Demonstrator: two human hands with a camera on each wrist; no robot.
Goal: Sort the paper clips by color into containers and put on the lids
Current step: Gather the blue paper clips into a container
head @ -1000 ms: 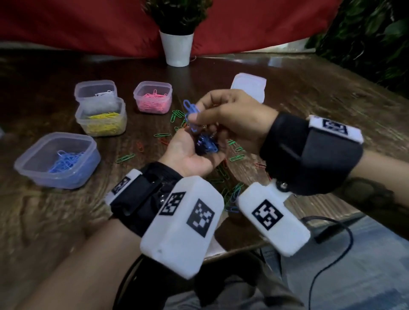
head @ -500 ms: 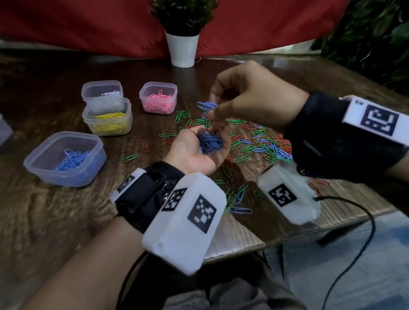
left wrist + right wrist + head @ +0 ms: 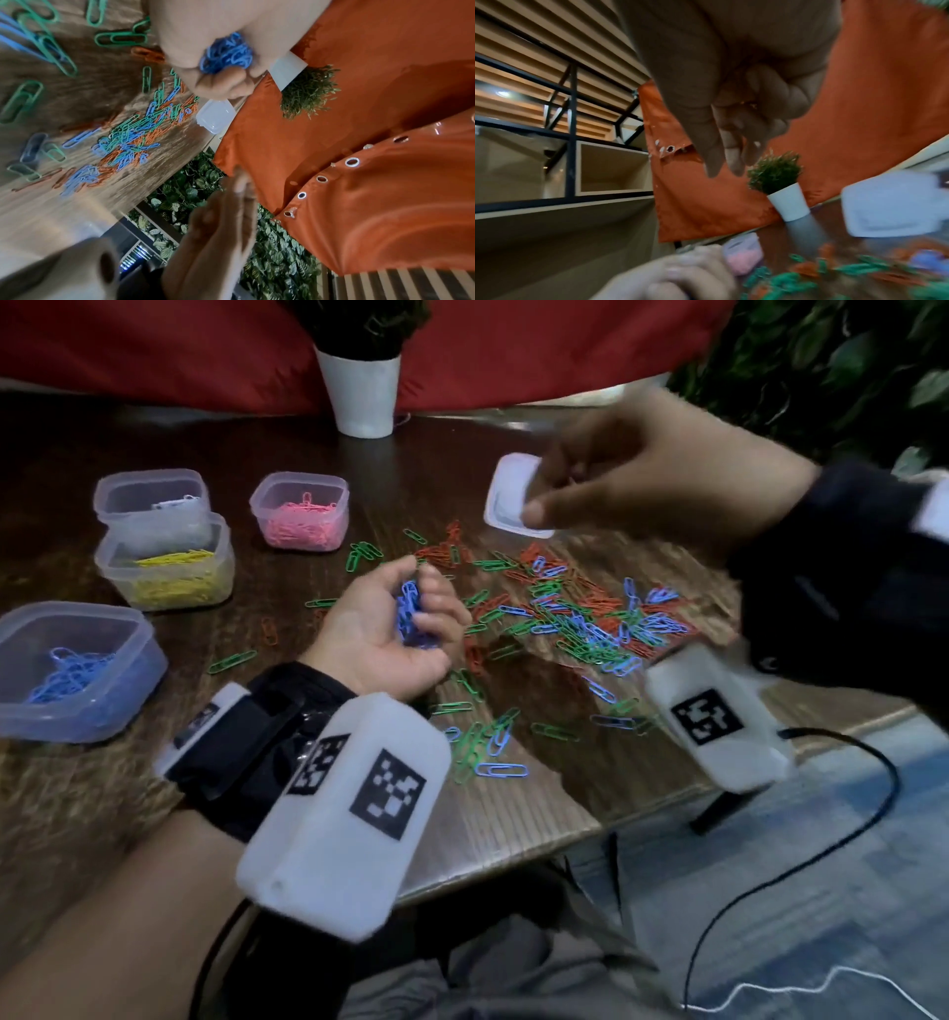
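My left hand point(image 3: 395, 629) is palm up over the table, its fingers curled round a bunch of blue paper clips point(image 3: 411, 613); the left wrist view shows the same blue clips point(image 3: 226, 54) in its grip. My right hand point(image 3: 611, 485) hovers blurred above the back right, fingers loosely curled, and nothing shows between its fingertips point(image 3: 713, 166). A mixed pile of red, green and blue clips point(image 3: 580, 613) lies on the table right of the left hand. At the left stand a blue-clip container point(image 3: 31, 711), a yellow one point(image 3: 215, 567), a pink one point(image 3: 300, 480) and a small one with white clips point(image 3: 154, 505).
A loose lid point(image 3: 506, 500) lies behind the pile, partly behind my right hand. A white plant pot point(image 3: 359, 387) stands at the back before a red cloth. Stray green and blue clips point(image 3: 493, 752) lie near the table's front edge. A black cable point(image 3: 847, 839) hangs at the right.
My right hand has left the left palm and swung up and to the right, with no clip showing in it. The left hand's fingers have curled closer round the blue clips.
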